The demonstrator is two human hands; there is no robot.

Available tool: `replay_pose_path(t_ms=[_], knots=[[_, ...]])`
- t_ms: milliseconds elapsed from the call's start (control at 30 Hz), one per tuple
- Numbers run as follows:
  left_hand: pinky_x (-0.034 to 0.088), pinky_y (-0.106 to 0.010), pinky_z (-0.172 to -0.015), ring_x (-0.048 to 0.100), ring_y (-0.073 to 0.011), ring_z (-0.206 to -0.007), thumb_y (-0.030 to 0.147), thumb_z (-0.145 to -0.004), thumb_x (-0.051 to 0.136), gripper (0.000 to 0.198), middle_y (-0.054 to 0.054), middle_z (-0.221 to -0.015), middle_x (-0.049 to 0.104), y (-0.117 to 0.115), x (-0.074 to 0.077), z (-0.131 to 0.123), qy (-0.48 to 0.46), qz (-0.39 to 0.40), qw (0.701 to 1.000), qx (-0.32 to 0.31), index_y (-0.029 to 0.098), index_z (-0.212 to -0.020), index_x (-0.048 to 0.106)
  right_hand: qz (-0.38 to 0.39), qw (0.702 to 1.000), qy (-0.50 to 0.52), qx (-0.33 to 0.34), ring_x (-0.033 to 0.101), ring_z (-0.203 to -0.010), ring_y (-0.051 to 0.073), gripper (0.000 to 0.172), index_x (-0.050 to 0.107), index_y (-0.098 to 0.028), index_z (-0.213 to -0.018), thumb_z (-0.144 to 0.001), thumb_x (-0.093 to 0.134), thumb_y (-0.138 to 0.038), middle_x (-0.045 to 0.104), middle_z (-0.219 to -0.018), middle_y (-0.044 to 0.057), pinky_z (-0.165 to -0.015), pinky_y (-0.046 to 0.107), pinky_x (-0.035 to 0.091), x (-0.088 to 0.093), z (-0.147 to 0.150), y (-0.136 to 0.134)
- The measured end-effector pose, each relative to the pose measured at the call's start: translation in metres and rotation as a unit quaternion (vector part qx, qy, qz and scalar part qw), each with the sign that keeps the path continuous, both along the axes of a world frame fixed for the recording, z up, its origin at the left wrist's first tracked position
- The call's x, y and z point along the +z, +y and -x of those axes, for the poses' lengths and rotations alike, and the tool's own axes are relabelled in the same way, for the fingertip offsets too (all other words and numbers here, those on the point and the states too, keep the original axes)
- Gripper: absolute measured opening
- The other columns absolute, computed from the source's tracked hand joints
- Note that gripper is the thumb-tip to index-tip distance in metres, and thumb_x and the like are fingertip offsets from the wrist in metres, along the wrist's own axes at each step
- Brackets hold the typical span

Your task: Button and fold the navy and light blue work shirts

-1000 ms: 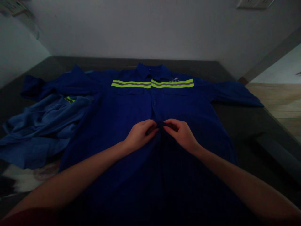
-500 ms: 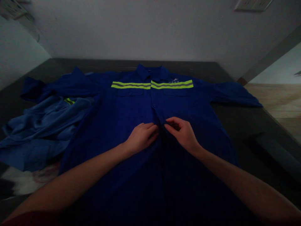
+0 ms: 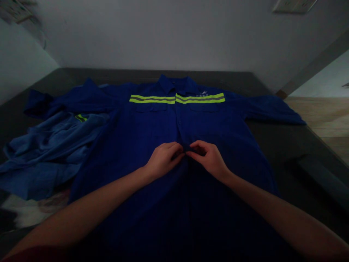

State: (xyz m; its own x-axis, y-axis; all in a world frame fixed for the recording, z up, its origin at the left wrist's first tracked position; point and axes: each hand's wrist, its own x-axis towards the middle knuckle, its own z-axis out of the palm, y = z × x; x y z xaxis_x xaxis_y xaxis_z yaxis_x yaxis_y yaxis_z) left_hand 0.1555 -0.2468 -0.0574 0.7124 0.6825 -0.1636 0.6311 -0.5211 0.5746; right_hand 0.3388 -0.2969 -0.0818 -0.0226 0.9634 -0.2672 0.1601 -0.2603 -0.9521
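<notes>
Head view | hands (image 3: 165, 158) (image 3: 207, 158) pinching blue shirt (image 3: 152, 127) at its front edges (image 3: 178, 133) | tabletop (image 3: 274, 140) room between shirt and dark object (image 3: 324, 178)

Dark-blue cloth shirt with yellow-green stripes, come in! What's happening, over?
Left hand, right hand: pinching the shirt mid-front. Shirt: spread face-up. Crumpled lighter-blue cloth garment: off to the left, touching neither hand.

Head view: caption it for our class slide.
Both hands pinch a blue shirt mid-front, spread on a dark table.
</notes>
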Motion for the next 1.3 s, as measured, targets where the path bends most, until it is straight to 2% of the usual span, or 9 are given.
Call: replay_pose_path(t_ms=[133, 267, 500, 667, 833, 1067, 1300], knots=[[0.043, -0.026, -0.066, 0.057, -0.0146, -0.074, 0.025, -0.09, 0.052, 0.007, -0.001, -0.081, 0.061, -0.0001, 0.0001, 0.0006, -0.018, 0.006, 1.0, 0.018, 0.019, -0.09, 0.056, -0.002, 1.0, 0.0, -0.016, 0.056, -0.06, 0.014, 0.02, 0.061, -0.019, -0.076, -0.075, 0.067, -0.037, 0.061, -0.066, 0.0, -0.055, 0.025, 0.042, -0.0013, -0.0001, 0.0017], [0.043, -0.025, -0.065, 0.057, -0.0139, -0.073, 0.025, -0.09, 0.052, 0.007, -0.001, -0.08, 0.059, 0.0, 0.0006, 0.0009, -0.033, 0.024, 0.998, 0.039, 0.019, -0.091, 0.056, -0.01, 1.0, -0.009, -0.015, 0.059, -0.064, 0.015, 0.015, 0.064, -0.018, -0.08, -0.076, 0.065, -0.032, 0.065, -0.07, 0.001, -0.059, 0.026, 0.045, 0.0003, -0.0019, 0.0039], [0.042, -0.024, -0.062, 0.055, -0.0129, -0.069, 0.024, -0.089, 0.052, 0.006, 0.0, -0.077, 0.058, 0.0002, 0.0011, 0.0004, -0.044, 0.036, 0.997, 0.048, 0.019, -0.089, 0.056, -0.061, 0.994, -0.084, 0.032, 0.061, -0.067, 0.016, 0.016, 0.069, -0.019, -0.091, -0.079, 0.058, -0.021, 0.069, -0.077, 0.003, -0.062, 0.028, 0.047, 0.0041, -0.0024, 0.0021], [0.041, -0.024, -0.061, 0.055, -0.0127, -0.067, 0.023, -0.088, 0.053, 0.005, 0.001, -0.073, 0.059, 0.0, 0.0009, 0.001, -0.039, 0.016, 0.998, 0.046, 0.019, -0.085, 0.056, -0.056, 0.993, -0.094, 0.049, 0.062, -0.067, 0.017, 0.02, 0.07, -0.019, -0.095, -0.08, 0.058, -0.021, 0.07, -0.078, 0.003, -0.063, 0.029, 0.048, 0.0045, -0.0014, 0.0008], [0.039, -0.026, -0.062, 0.055, -0.0139, -0.067, 0.022, -0.088, 0.051, 0.008, 0.0, -0.071, 0.059, 0.0007, 0.0015, 0.001, -0.012, -0.042, 0.999, 0.005, 0.019, -0.08, 0.054, -0.034, 0.994, -0.08, 0.071, 0.064, -0.073, 0.018, 0.023, 0.07, -0.018, -0.101, -0.081, 0.058, -0.02, 0.072, -0.087, 0.006, -0.067, 0.03, 0.049, 0.0068, -0.0025, 0.0006], [0.038, -0.029, -0.066, 0.055, -0.0145, -0.069, 0.025, -0.093, 0.042, 0.017, -0.002, -0.076, 0.06, 0.0036, 0.0015, 0.0029, 0.026, -0.128, 0.99, -0.057, 0.019, -0.083, 0.055, -0.015, 0.994, -0.068, 0.087, 0.065, -0.071, 0.018, 0.025, 0.07, -0.018, -0.103, -0.081, 0.059, -0.019, 0.072, -0.085, 0.005, -0.066, 0.03, 0.051, 0.007, -0.0023, 0.0008], [0.037, -0.028, -0.066, 0.055, -0.0146, -0.069, 0.025, -0.094, 0.042, 0.018, -0.002, -0.078, 0.062, 0.0033, 0.0002, 0.0017, 0.026, -0.139, 0.987, -0.074, 0.019, -0.085, 0.055, 0.002, 0.996, -0.031, 0.078, 0.065, -0.072, 0.019, 0.025, 0.07, -0.018, -0.104, -0.082, 0.058, -0.021, 0.071, -0.08, 0.005, -0.068, 0.032, 0.052, 0.0066, 0.001, -0.0002]])
